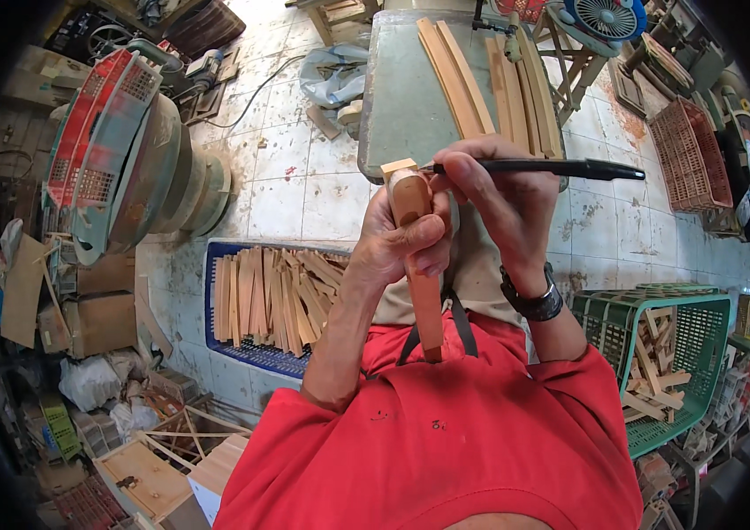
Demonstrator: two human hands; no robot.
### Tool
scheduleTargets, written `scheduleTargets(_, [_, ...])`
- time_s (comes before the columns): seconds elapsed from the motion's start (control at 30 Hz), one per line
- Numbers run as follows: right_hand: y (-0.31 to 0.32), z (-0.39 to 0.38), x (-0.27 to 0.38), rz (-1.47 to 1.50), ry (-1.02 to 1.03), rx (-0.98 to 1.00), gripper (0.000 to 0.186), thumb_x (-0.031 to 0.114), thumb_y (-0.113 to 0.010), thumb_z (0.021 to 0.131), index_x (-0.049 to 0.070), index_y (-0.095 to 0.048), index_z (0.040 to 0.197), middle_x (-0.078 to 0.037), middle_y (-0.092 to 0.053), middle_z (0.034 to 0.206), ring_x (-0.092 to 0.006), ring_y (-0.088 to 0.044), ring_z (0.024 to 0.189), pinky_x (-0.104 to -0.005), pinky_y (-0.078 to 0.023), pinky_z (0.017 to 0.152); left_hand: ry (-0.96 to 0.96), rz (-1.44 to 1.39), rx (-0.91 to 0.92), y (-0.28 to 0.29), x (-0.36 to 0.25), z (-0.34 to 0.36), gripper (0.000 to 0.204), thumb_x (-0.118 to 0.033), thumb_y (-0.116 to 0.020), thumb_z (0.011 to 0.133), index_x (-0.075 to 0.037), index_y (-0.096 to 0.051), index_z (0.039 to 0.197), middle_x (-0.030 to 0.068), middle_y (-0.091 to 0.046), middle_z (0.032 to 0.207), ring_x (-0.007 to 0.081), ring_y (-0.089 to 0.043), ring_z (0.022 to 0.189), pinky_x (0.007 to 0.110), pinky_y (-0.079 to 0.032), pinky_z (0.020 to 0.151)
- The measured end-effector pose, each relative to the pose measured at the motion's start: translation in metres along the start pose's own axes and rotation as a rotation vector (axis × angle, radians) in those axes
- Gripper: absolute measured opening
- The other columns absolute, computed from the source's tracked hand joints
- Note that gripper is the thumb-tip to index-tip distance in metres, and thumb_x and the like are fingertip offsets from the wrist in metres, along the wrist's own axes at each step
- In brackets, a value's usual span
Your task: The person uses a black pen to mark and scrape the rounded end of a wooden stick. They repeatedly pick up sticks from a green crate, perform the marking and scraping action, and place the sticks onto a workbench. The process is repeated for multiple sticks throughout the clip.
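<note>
My left hand (pixel 386 237) is wrapped round a long brown wooden strip (pixel 425 305), holding it upright in front of my red shirt. Its upper end is rounded, and a paler wood end (pixel 399 165) shows just behind it; whether these are two pieces I cannot tell. My left thumb lies across the strip's face. In my right hand (pixel 509 199) is a black pen (pixel 565 167), pinched between thumb and fingers and pointing left. Its tip meets or nearly touches the right edge of the wood near the top. A dark wristwatch (pixel 536 300) is on my right wrist.
Ahead stands a grey-green table (pixel 393 97) with several long wooden strips (pixel 454 79). A blue crate (pixel 260 355) of wood strips is at left, a green crate (pixel 702 353) of offcuts at right. A red-guarded machine (pixel 97 150) stands far left; a blue fan (pixel 605 16) is far right.
</note>
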State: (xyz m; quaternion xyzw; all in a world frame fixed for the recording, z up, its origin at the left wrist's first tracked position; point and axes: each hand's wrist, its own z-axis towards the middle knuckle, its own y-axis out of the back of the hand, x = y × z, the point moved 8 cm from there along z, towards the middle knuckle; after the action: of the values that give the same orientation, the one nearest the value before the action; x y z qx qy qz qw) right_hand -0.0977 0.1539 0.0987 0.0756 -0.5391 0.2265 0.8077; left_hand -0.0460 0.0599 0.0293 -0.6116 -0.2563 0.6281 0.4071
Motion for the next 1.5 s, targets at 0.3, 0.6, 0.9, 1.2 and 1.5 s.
scheduleTargets(0.3, [-0.003, 0.004, -0.003, -0.057, 0.103, 0.025, 0.009, 0.004, -0.068, 0.089, -0.004, -0.070, 0.093, -0.004, -0.068, 0.082, -0.0097, -0.064, 0.073, -0.0215, -0.050, 0.062, 0.006, 0.023, 0.007, 0.002, -0.001, 0.000, 0.041, -0.012, -0.075, 0.085, -0.004, -0.045, 0.113, 0.0047, -0.053, 0.086, 0.0114, -0.049, 0.048, 0.029, -0.044, 0.040])
scheduleTargets(0.6, [0.001, -0.001, 0.000, -0.127, 0.160, 0.000, 0.007, 0.000, -0.067, 0.089, -0.003, -0.070, 0.093, -0.005, -0.069, 0.083, -0.0094, -0.064, 0.074, -0.0219, -0.051, 0.062, 0.015, 0.042, -0.025, 0.004, 0.000, -0.001, 0.039, -0.013, -0.075, 0.085, -0.004, -0.047, 0.110, 0.0054, -0.054, 0.083, 0.0114, -0.049, 0.049, 0.029, -0.044, 0.041])
scheduleTargets(0.9, [0.018, 0.008, 0.003, -0.150, -0.020, -0.136, 0.016, 0.012, -0.069, 0.090, -0.004, -0.071, 0.092, -0.006, -0.070, 0.076, -0.0105, -0.068, 0.071, -0.0216, -0.053, 0.061, 0.037, 0.145, -0.091, 0.008, 0.006, 0.006, 0.034, -0.011, -0.074, 0.087, -0.006, -0.047, 0.107, 0.0031, -0.054, 0.074, 0.0110, -0.049, 0.048, 0.029, -0.044, 0.042])
scheduleTargets(1.2, [-0.010, 0.036, 0.017, -0.615, 0.139, 0.283, 0.029, 0.028, -0.069, 0.087, -0.001, -0.071, 0.086, -0.014, -0.064, 0.065, -0.0257, -0.064, 0.056, -0.0315, -0.047, 0.052, 0.020, 0.330, -0.155, 0.013, 0.014, 0.015, 0.037, -0.016, -0.075, 0.087, -0.007, -0.044, 0.106, 0.0020, -0.054, 0.073, 0.0112, -0.053, 0.050, 0.028, -0.046, 0.044])
scheduleTargets(1.5, [-0.022, 0.041, 0.021, -0.759, 0.306, 0.401, 0.044, 0.032, -0.065, 0.089, -0.006, -0.065, 0.067, -0.020, -0.054, 0.059, -0.0341, -0.056, 0.051, -0.0384, -0.041, 0.049, 0.029, 0.348, -0.150, 0.014, 0.013, 0.015, 0.033, -0.008, -0.069, 0.089, -0.007, -0.043, 0.108, 0.0059, -0.055, 0.079, 0.0138, -0.052, 0.053, 0.031, -0.047, 0.047])
